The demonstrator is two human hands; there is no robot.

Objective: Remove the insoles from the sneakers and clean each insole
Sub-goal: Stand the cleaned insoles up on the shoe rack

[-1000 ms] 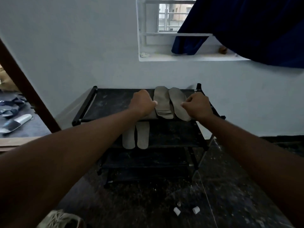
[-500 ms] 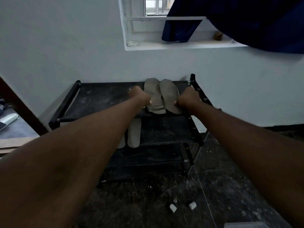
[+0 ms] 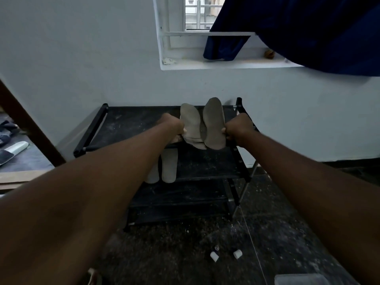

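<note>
- Since a second ago the left insole (image 3: 190,124) and right insole (image 3: 213,122) have tipped up, far ends off the top shelf of the black rack (image 3: 127,128).
- The left hand (image 3: 172,125) curls round the left insole's near end.
- The right hand (image 3: 238,128) grips the right insole (fingertips mostly hidden).
- Two paler insoles (image 3: 169,165) lie on the middle shelf.

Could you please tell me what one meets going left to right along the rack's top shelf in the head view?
Rack's left rail → left hand → lighter insoles → darker insole → right hand.

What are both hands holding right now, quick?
Left hand: closed grip on the left insole stack.
Right hand: closed grip on the right insole.
</note>
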